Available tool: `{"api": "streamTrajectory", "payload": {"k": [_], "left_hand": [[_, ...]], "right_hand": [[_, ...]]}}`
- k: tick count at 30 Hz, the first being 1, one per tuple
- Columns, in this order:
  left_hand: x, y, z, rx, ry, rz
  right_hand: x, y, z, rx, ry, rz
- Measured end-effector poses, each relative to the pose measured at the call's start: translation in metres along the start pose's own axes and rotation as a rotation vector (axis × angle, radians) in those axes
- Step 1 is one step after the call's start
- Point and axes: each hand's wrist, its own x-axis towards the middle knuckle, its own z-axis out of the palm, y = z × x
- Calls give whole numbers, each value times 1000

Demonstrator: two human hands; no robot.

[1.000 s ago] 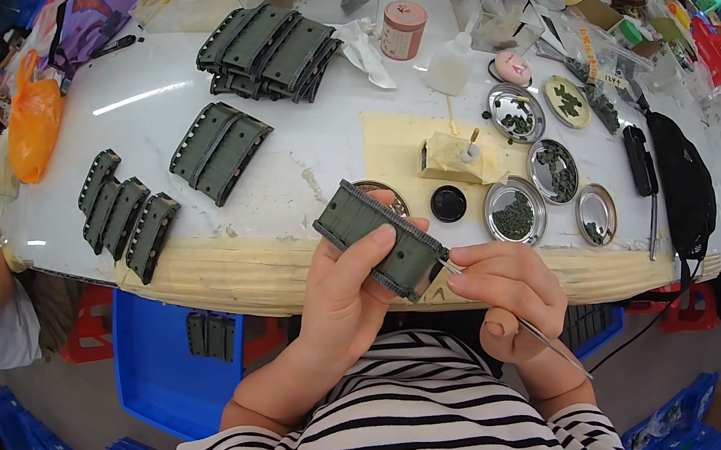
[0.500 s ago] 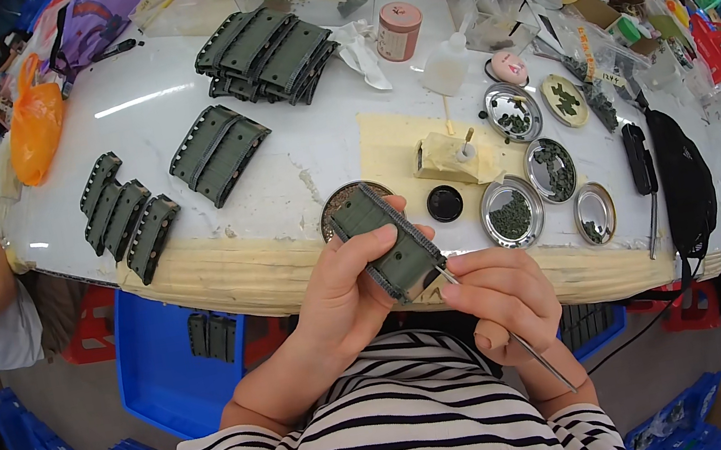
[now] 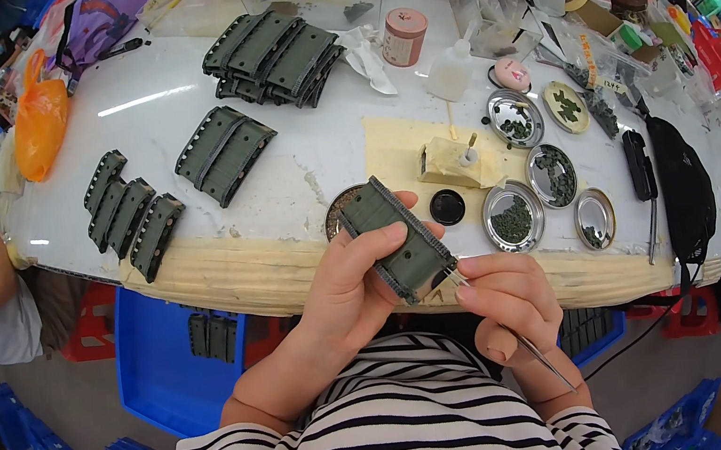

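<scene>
My left hand (image 3: 341, 290) grips a dark green ribbed plastic model part (image 3: 413, 262), thumb on its face, the fingers mostly hidden behind. The part is held tilted above the table's front edge. My right hand (image 3: 513, 295) is closed on slim metal tweezers (image 3: 543, 359), whose back end slants down toward my forearm. Their tips are at the lower right corner of the part; whether they touch it or pinch a small piece is too small to tell. Behind the part, a round dish (image 3: 337, 213) of brownish grains is partly covered.
Similar green parts lie in a stack (image 3: 275, 58), as a piece (image 3: 225, 155) and in a row (image 3: 130, 216) at left. Several metal dishes (image 3: 512, 217) with small green bits stand right, near a tape-wrapped block (image 3: 455, 161) and black cap (image 3: 446, 207). A blue bin (image 3: 167, 381) sits below.
The green part has shifted slightly to the right in my left hand. My right hand has moved a little with it, and the two tweezer tips now show apart at the part's corner.
</scene>
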Motion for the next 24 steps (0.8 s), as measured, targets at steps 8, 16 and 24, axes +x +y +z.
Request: {"api": "streamTrajectory", "payload": {"k": [8,16,24], "left_hand": [[1,-1,-1,-5,0,7],[0,1,-1,-23,32,-26],[2,-2,-1,-40,19,-31]], "right_hand": [[-2,1,2,-32,8,-12],[2,-3,1,-24,-25,7],[-2,3,1,-35,-3,-26]]}}
